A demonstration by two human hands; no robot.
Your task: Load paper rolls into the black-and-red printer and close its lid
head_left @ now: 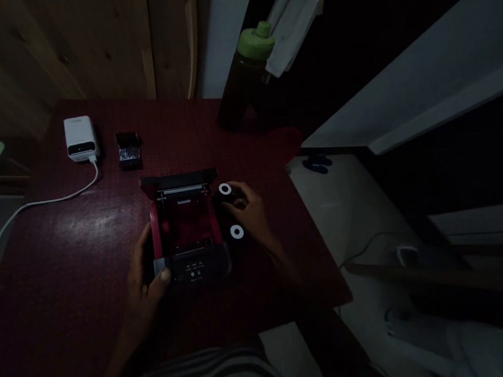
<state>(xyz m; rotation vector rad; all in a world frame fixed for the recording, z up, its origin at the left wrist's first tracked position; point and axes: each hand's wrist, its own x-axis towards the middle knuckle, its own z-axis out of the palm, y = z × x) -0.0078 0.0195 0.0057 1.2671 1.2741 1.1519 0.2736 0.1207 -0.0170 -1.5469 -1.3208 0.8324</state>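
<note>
A black and red box-like device, which looks like a small printer (188, 227), lies on the dark red table with its lid raised at the far side and its red inside showing. My left hand (143, 271) is closed round its near left corner, thumb on the black front panel. To the right of the device, two dark rolls with white ring ends show, a far roll (224, 188) and a near roll (237, 231). My right hand (248, 209) has its fingers curled on the far roll; the near one sits below the fingers. Dim light hides whether the rolls are joined.
A white power bank (80, 137) with a white cable (62, 198) lies at the table's far left. Beside it is a small black open case (129, 151). A dark bottle with a green cap (256, 41) stands at the back near a hanging white cloth (296, 24).
</note>
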